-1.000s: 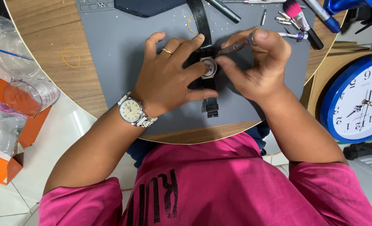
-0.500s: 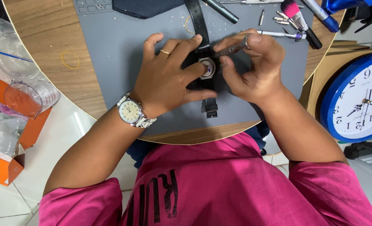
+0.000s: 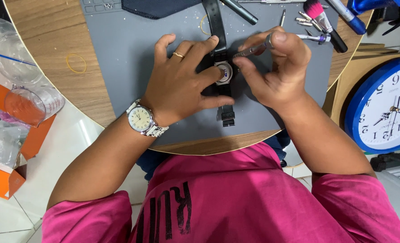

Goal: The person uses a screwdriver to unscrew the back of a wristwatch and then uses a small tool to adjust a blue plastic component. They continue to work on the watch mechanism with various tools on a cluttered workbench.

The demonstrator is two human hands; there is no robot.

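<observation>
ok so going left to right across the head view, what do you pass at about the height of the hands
clear plastic cup → yellow rubber band → left hand → watch with black strap → right hand, holding a thin metal tool → blue wall clock

bright, even light from above, with no harsh glare. soft shadows sit under the left hand point(image 3: 182, 85) and right hand point(image 3: 276, 72) on the grey mat point(image 3: 119, 58). the picture is sharp in the middle; the hands show no motion blur. the round table point(image 3: 42, 45) bows at the edges from a wide lens. the clear plastic cups point(image 3: 24, 90) catch faint shine.
</observation>
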